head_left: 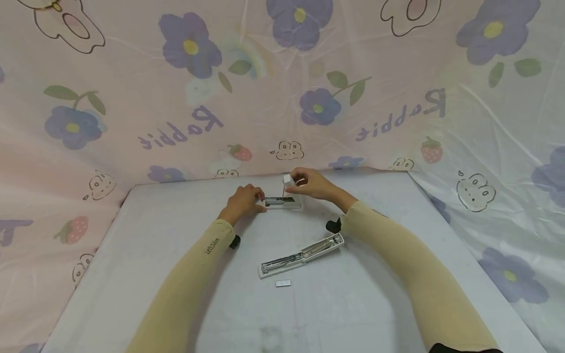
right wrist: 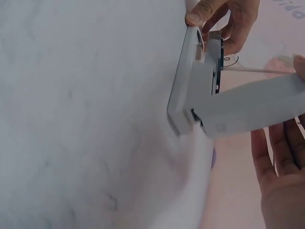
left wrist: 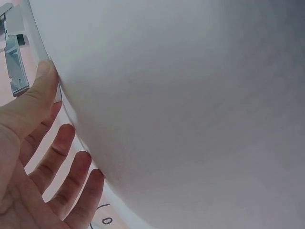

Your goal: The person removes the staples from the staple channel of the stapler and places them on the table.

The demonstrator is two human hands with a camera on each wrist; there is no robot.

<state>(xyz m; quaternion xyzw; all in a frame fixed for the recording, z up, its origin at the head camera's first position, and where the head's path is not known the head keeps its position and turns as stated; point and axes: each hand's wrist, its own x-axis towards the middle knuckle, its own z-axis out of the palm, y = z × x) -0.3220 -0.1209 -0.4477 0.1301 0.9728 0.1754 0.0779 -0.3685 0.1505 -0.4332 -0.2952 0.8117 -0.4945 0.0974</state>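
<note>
A white stapler (head_left: 291, 206) sits at the far part of the table with its top cover (right wrist: 252, 106) swung up from the base (right wrist: 180, 93). My left hand (head_left: 242, 200) pinches the base's left end; in the left wrist view the thumb (left wrist: 45, 71) lies along its edge while the other fingers (left wrist: 59, 143) spread beside it. The metal staple channel (left wrist: 16, 64) shows there. My right hand (head_left: 314, 185) holds the raised cover by its upper end, thumb on one side, fingers on the other. A thin rod runs between channel and cover.
A second white stapler (head_left: 302, 256) lies opened out flat nearer the front, its metal insides showing. Just in front of it is a small strip of staples (head_left: 283, 283). A printed cloth (head_left: 265, 98) hangs round the white table (head_left: 176, 220).
</note>
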